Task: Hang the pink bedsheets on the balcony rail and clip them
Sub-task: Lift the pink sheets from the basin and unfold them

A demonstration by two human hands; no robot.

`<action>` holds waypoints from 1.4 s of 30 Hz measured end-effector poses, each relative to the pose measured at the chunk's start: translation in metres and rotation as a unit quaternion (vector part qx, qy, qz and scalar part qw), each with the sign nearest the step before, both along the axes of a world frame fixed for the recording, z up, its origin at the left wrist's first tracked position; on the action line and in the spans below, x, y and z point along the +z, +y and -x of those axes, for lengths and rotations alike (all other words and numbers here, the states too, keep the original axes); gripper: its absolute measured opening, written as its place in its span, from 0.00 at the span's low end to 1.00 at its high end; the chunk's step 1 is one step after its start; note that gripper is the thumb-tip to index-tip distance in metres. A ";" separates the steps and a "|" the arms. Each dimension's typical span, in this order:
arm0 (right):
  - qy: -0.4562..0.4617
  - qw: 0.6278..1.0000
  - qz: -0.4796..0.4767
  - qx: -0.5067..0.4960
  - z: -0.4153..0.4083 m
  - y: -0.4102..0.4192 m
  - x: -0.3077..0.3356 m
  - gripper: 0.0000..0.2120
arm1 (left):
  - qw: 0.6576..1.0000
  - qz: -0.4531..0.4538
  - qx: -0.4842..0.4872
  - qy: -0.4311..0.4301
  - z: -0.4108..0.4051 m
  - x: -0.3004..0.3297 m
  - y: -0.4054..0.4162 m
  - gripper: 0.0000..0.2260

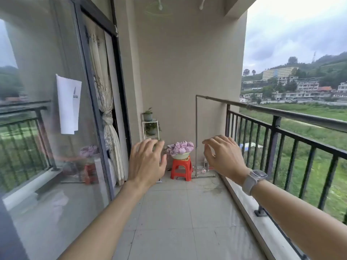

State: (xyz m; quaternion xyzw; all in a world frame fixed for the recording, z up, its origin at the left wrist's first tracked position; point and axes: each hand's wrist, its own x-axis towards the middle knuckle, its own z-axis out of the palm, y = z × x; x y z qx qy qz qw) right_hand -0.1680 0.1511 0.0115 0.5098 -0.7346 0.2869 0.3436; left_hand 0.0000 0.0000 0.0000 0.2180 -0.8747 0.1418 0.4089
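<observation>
The pink bedsheets lie bundled in a pale basin on a red plastic stool at the far end of the balcony. A long metal rail runs along the right side above the black railing. My left hand and my right hand are stretched out in front of me, fingers spread, holding nothing, both far short of the basin. A pale watch sits on my right wrist.
A glass sliding door with a paper taped on it lines the left side, a tied curtain behind it. A white plant stand with potted plants stands in the far corner. Tiled floor stretches ahead.
</observation>
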 end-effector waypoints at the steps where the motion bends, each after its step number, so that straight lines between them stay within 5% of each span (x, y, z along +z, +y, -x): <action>1: -0.009 1.000 0.009 0.009 0.006 -0.009 -0.015 0.19 | 1.000 -0.014 -0.006 -0.003 0.008 -0.013 -0.008 0.14; 8: -0.073 0.996 -0.054 -0.016 0.082 -0.099 -0.123 0.17 | 0.994 -0.106 0.008 -0.012 0.075 -0.114 -0.098 0.16; 15: -0.211 0.967 -0.135 -0.040 0.192 -0.222 -0.181 0.12 | 0.952 -0.274 0.061 -0.121 0.159 -0.187 -0.250 0.17; 35: -0.288 0.920 -0.253 -0.084 0.580 -0.602 -0.235 0.16 | 0.925 -0.326 0.018 -0.196 0.565 -0.218 -0.625 0.20; 42: -0.304 0.904 -0.298 -0.026 0.694 -0.748 -0.253 0.17 | 0.902 -0.380 0.054 -0.196 0.663 -0.239 -0.758 0.18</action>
